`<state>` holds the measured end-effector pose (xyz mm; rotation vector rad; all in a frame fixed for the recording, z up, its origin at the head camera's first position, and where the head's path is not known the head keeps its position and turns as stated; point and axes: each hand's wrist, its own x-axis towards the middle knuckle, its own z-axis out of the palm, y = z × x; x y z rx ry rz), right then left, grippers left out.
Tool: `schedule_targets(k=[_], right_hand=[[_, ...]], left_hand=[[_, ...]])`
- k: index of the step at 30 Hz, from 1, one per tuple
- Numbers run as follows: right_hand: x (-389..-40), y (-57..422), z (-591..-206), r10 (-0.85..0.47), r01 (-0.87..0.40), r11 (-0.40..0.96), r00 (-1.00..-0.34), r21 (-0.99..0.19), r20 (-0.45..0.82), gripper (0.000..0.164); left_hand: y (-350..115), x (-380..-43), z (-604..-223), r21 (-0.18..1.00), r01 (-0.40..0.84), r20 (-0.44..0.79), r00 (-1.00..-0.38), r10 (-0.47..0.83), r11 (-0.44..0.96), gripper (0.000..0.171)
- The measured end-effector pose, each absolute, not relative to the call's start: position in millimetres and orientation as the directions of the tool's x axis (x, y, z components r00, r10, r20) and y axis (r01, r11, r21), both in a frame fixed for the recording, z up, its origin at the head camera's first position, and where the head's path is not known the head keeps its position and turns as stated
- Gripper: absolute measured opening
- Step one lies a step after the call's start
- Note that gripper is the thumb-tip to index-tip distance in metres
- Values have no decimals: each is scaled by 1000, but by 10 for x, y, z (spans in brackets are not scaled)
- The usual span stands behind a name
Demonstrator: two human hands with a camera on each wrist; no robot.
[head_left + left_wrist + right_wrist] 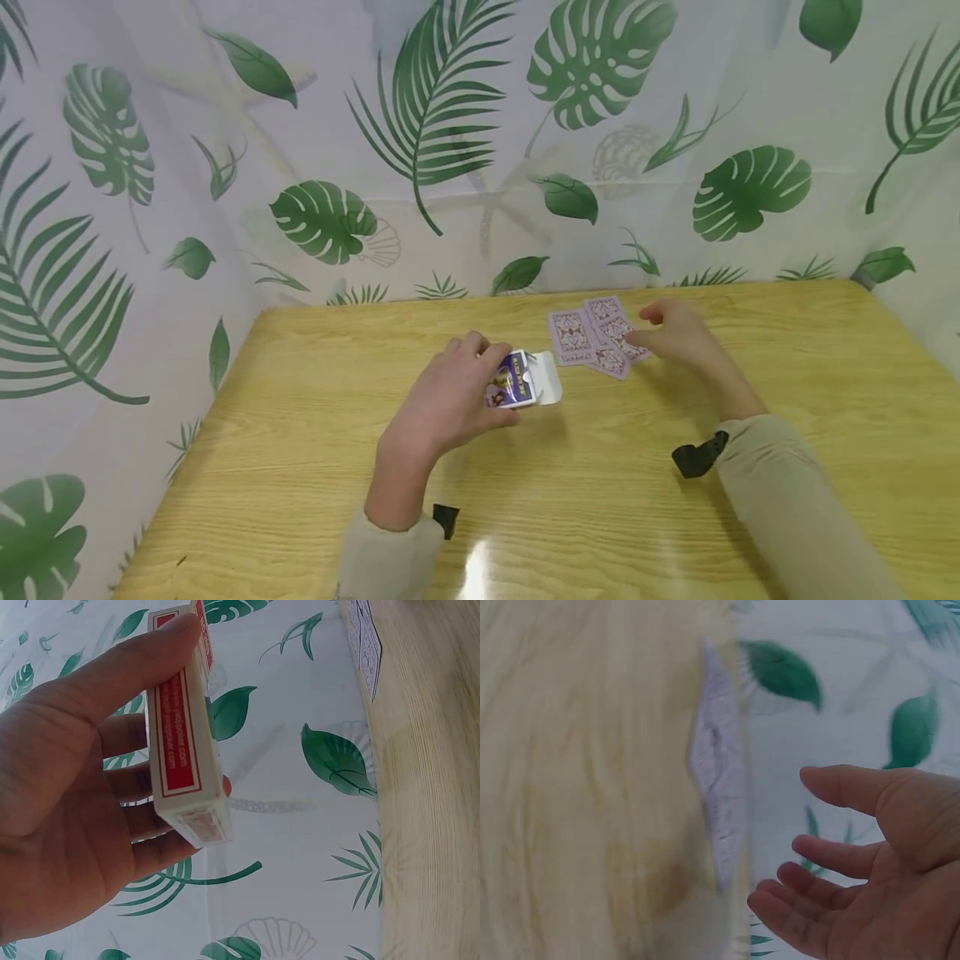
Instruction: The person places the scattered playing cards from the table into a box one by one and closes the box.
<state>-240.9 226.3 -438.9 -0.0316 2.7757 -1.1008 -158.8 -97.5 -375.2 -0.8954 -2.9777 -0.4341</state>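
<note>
My left hand [448, 392] grips a small playing card box [512, 381] between thumb and fingers, above the table. The box's white end flap [548, 378] hangs open toward the right. In the left wrist view the box's side [180, 739] is white with a red printed panel. Several playing cards [572, 335] lie face down and overlapping near the table's back, showing patterned backs. My right hand [678, 335] hovers at their right edge. Seen from the right wrist, its fingers [836, 859] are spread and relaxed, apart from the cards [720, 765], with nothing held.
A wooden table [300, 467] spans the space below both hands. Behind it hangs a white cloth [465, 242] with green leaf prints, meeting the table's back edge. Black wrist devices [699, 456] sit at both sleeves.
</note>
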Motion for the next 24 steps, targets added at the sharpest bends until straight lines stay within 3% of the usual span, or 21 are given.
schedule_targets(k=[3,7,11,19,24], right_hand=[[-2505,2238,-4474,-52,52,807,-986,-588,-158,71],[-2566,2208,-4564,10,98,877,-982,-471,-187,53],[-2572,2207,-4618,57,133,893,-981,-429,-187,42],[-2563,2273,-4656,59,131,848,-986,-514,-154,41],[-2560,2327,-4627,42,130,754,-988,-643,-151,42]], left_hand=[[-985,-1595,-3755,252,544,80,-836,543,801,74],[-996,-1600,-3761,251,540,80,-838,539,803,73],[-993,-1604,-3761,256,540,83,-839,538,802,73],[-967,-1612,-3753,250,531,64,-844,533,810,75],[-976,-1607,-3765,259,517,57,-851,522,815,74]])
